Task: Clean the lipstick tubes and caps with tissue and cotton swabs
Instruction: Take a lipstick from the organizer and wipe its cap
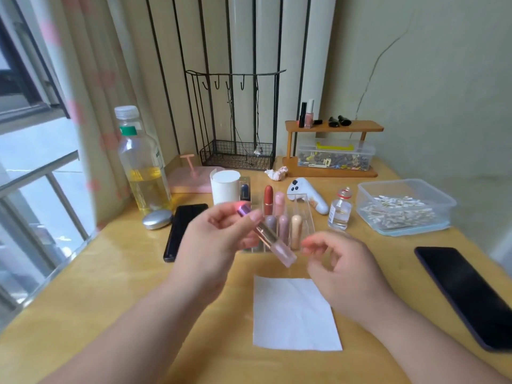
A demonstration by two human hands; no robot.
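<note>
Here the left hand (221, 236) holds the lipstick tube (266, 235) slanted, clear end lower-right.

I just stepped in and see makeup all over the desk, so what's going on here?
A person is sitting at a wooden desk sorting through lipsticks. The left hand holds a lipstick tube tilted above the desk, while the right hand hovers beside its lower end, apparently empty. A white tissue lies flat below, unused. More lipsticks stand in a clear organizer, and a tub of cotton swabs waits at right.
</note>
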